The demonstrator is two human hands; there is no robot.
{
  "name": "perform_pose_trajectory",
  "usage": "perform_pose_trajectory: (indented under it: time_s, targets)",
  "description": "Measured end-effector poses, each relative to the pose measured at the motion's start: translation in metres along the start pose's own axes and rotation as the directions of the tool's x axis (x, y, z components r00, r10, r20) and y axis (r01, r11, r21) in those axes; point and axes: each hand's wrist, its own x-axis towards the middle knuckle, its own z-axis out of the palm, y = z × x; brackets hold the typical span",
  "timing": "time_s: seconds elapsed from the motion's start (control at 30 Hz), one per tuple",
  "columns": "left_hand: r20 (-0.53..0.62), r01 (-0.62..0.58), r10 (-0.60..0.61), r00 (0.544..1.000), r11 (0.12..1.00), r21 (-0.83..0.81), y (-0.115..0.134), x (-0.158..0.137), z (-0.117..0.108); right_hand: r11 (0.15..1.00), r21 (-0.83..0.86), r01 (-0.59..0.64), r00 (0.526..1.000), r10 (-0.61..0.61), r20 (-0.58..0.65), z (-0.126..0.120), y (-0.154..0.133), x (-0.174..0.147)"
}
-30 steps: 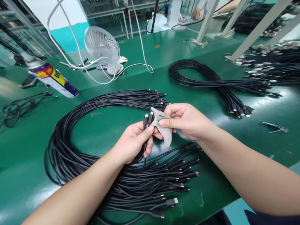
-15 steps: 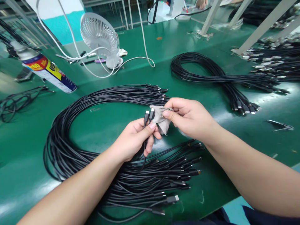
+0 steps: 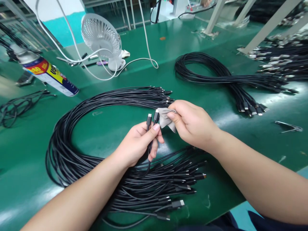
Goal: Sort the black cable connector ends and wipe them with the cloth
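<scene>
Two black USB cable ends (image 3: pixel 149 120) stand up out of my left hand (image 3: pixel 141 141), pinched between its thumb and fingers, with their metal plugs uppermost. My right hand (image 3: pixel 192 123) grips a crumpled grey cloth (image 3: pixel 165 118) between thumb and fingers. The cloth touches the right-hand plug of the pair, and its lower corner hangs loose. Under and around my hands lies a large curved bundle of black cables (image 3: pixel 64 144) on the green table (image 3: pixel 134 75). Many of its connector ends point right, below my wrists and just beyond my hands.
A second looped cable bundle (image 3: pixel 204 67) lies at the right, with metal tweezers (image 3: pixel 288 126) nearby. A small white fan (image 3: pixel 102 35) with a white cord and a spray can (image 3: pixel 49 73) stand at the left. More cables (image 3: pixel 284 61) are heaped far right, beside slanted posts (image 3: pixel 267 29).
My right hand has shifted the grey cloth slightly, so its lower part has swung up and right and more of the nearer plug shows. My left hand keeps its hold on the cable ends.
</scene>
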Motion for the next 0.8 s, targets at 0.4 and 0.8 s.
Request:
perform_pose_trajectory:
  time_s: [0.4,0.8]
  targets:
    - [0.043,0.001,-0.002,0.999,1.0,0.021,-0.004,-0.001,-0.004,0.971,0.173,-0.162,0.98,0.18,-0.091,-0.009,0.006,0.008]
    - [0.192,0.002,0.022,0.981,0.992,-0.123,-0.006,-0.003,-0.005,0.465,0.729,-0.503,0.863,0.319,0.392,0.011,0.017,0.008]
